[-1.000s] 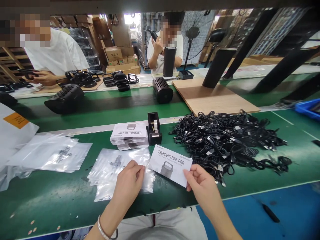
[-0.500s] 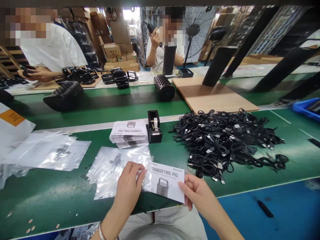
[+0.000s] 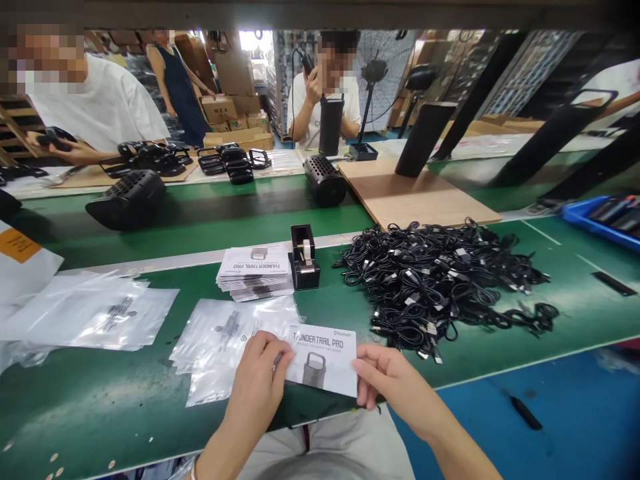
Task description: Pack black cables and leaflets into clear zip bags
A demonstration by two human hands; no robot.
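Note:
My right hand (image 3: 383, 373) pinches the right edge of a white "THUNDER TRAIL PRO" booklet (image 3: 333, 373) between thumb and fingers. My left hand (image 3: 265, 367) is closed at the booklet's left end, its fingertips on the edge of a clear plastic bag (image 3: 213, 387). A film of plastic seems to cover the booklet's left part. More clear bags (image 3: 205, 327) lie beneath, left of my hand. Behind them sits a stack of the same booklets (image 3: 255, 270), with a black tape dispenser (image 3: 305, 263) touching or close to its right side.
A heap of black cables (image 3: 425, 280) spreads over the green table to the right. Further bags (image 3: 120, 313) lie at left. Beyond are speaker bodies (image 3: 325, 180), a wooden board (image 3: 425, 193) and a blue tray (image 3: 580, 217). Co-workers sit across the table.
The booklet and my right hand have shifted left toward my left hand, so the booklet's left end lies deeper under the plastic. The camera has tilted slightly. Another person now shows in the background.

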